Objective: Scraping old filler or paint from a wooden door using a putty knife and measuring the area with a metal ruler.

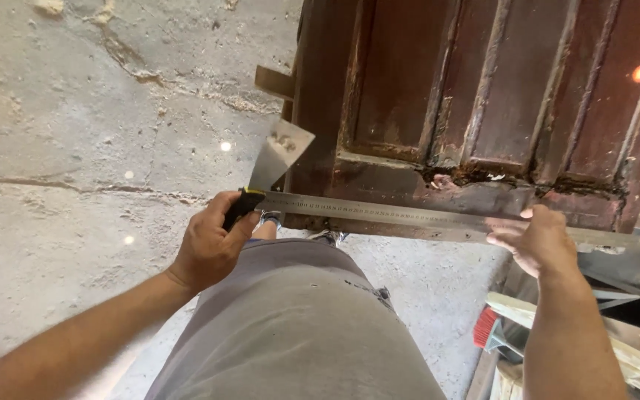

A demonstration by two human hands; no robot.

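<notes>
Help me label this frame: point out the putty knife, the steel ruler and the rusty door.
putty knife (279, 154), head view, middle of the blade.
steel ruler (394, 215), head view, bare middle stretch.
rusty door (401, 74), head view, recessed panel.

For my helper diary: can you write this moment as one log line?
left hand: shut on putty knife | right hand: presses steel ruler flat | ruler: along rusty door bottom | floor: cracked concrete

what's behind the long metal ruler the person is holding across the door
Behind the metal ruler is the bottom rail of the rusty brown door, with flaking paint just above. The strip directly under the ruler is covered.
</notes>
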